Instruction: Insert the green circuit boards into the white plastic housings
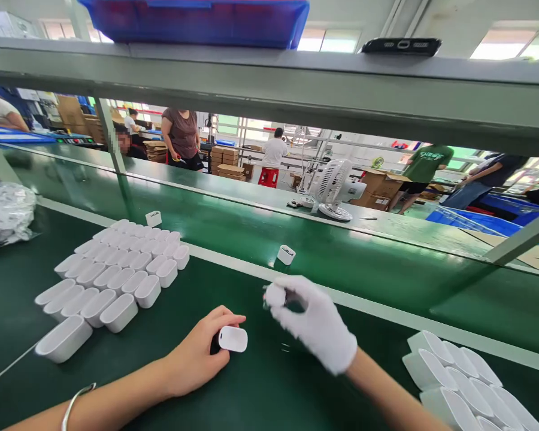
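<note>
My left hand (195, 359), bare and with a bangle at the wrist, is closed around the side of a small white oval casing (234, 339). The casing has a dark slot near one end. To its right, my right hand (318, 326) wears a white glove and pinches a small white round piece (275, 296) between thumb and fingers; its far edge is blurred. Just beyond that hand, a white casing (286, 255) with dark parts inside stands on the green belt (233, 233). Several white oval cups (121, 312) stand in rows left of my hands.
More white cups (460, 365) stand at the right. A bagged heap of white parts (4, 212) lies far left. Across the belt are a fan (335, 188) and several people. Overhead, a shelf (269, 78) carries a blue bin (197, 24) and a phone (402, 46).
</note>
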Motion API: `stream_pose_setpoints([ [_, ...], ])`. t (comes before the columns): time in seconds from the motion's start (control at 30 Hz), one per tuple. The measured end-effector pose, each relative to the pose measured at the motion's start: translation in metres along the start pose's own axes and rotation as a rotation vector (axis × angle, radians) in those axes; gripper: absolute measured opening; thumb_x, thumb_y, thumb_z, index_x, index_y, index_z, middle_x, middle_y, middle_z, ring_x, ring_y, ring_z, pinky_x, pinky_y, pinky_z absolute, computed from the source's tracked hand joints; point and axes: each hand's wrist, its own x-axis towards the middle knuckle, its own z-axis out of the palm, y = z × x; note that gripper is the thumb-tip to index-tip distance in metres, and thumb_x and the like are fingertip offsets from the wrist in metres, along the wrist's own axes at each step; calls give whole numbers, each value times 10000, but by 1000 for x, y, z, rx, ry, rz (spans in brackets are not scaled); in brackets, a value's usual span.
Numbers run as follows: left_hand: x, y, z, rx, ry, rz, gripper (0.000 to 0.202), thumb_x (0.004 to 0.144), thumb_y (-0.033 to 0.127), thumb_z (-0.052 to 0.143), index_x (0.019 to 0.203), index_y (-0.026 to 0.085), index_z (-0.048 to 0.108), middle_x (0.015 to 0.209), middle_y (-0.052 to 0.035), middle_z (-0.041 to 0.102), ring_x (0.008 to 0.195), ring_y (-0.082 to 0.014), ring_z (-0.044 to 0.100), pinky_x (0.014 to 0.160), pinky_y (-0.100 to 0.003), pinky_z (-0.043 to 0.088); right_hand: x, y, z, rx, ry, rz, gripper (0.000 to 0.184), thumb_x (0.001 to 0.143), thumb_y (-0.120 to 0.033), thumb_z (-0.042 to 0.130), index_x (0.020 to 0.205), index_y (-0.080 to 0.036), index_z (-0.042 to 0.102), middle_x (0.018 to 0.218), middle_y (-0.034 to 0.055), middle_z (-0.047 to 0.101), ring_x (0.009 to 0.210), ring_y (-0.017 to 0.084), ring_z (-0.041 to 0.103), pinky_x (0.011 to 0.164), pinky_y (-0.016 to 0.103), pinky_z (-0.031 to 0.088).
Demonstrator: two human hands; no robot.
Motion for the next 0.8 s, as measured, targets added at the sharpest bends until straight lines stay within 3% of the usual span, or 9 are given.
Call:
stream_pose_setpoints([
  [0.07, 1, -4, -1, -16, 12, -53, 597, 674, 65, 373, 1249, 212, 437, 996, -38, 557, 931, -171, 534, 934, -349, 395, -27, -2, 17, 133, -27, -87, 249, 651, -142, 615, 874, -239, 671, 878, 20, 665, 774, 176, 642, 763, 310, 536],
  [0.2, -3, -8, 2, 17, 269, -161, 670, 611, 43, 352, 1262, 196, 374, 1192, -72, 494, 1104, -191, 460, 1015, -386, 324, -55, 14, 33, 294, 70, 41, 328, 630, -149, 682, 943, -247, 687, 915, 33, 670, 751, 189, 641, 747, 349, 557],
  [0.3, -10, -1, 8, 127, 335, -240, 573, 686, 155, 473, 1245, 206, 362, 1264, -92, 426, 1153, -242, 412, 1008, -426, 326, -60, 24, 37, 324, 153, 110, 272, 635, -194, 719, 904, -230, 698, 960, 55, 662, 804, 205, 638, 791, 363, 557],
  [0.43, -8, 3, 9, 288, 300, -333, 463, 689, 407, 637, 1072, 206, 472, 1095, -80, 501, 1056, -286, 450, 924, -478, 379, -62, 26, 40, 396, 156, 163, 271, 622, -231, 749, 890, -235, 706, 1006, 66, 648, 854, 214, 637, 799, 346, 560],
  [0.53, -2, -1, 5, 235, 232, -276, 311, 765, 281, 508, 1066, 207, 484, 1024, -60, 542, 972, -235, 495, 916, -448, 395, -64, 23, 42, 445, 133, 178, 263, 606, -226, 762, 864, -237, 713, 1011, 63, 647, 872, 214, 637, 799, 332, 560],
  [0.67, -3, -2, 3, 218, 248, -237, 614, 683, 144, 436, 1286, 223, 354, 1259, -81, 456, 1108, -235, 444, 980, -444, 359, -65, 19, 43, 508, 140, 232, 263, 599, -235, 776, 855, -229, 715, 996, 57, 655, 850, 217, 649, 821, 350, 551],
  [0.8, -7, 2, 6, 261, 204, -206, 628, 679, 160, 450, 1300, 230, 389, 1262, -75, 455, 1183, -252, 387, 1026, -457, 324, -54, 18, 36, 660, 232, 353, 345, 572, -287, 806, 895, -231, 697, 998, 52, 675, 855, 230, 658, 869, 394, 526],
])
